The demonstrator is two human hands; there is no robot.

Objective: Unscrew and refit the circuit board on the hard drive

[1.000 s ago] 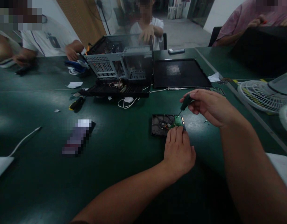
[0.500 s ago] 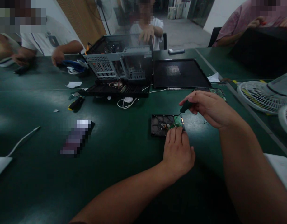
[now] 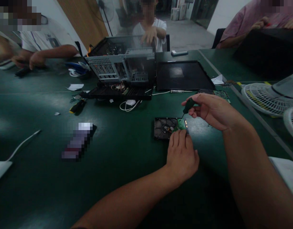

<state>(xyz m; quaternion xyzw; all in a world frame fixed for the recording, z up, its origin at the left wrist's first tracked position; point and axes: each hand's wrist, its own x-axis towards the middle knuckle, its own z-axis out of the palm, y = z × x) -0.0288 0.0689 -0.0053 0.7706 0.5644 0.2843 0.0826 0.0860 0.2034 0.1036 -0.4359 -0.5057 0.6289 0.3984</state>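
Observation:
A hard drive (image 3: 160, 128) lies on the green table with its underside up, a green circuit board (image 3: 180, 123) at its right end. The fingers of my left hand (image 3: 181, 152), held together, grip its near edge and cover part of the board. My right hand (image 3: 208, 109) is closed round the dark handle of a small screwdriver (image 3: 188, 105). Its thin shaft slants down and its tip meets the board near the far edge; whether it sits in a screw is too small to tell.
Behind the drive stands an opened computer case (image 3: 127, 68) with a black side panel (image 3: 184, 76) beside it. A yellow-black screwdriver (image 3: 78, 106) and a phone (image 3: 79, 140) lie left. White fans (image 3: 263, 97) stand right. Several people sit around the table.
The screwdriver in my right hand has tilted more upright, with its tip still at the board. My left hand and the drive have stayed put. At the far left, a person's hand has moved leftwards.

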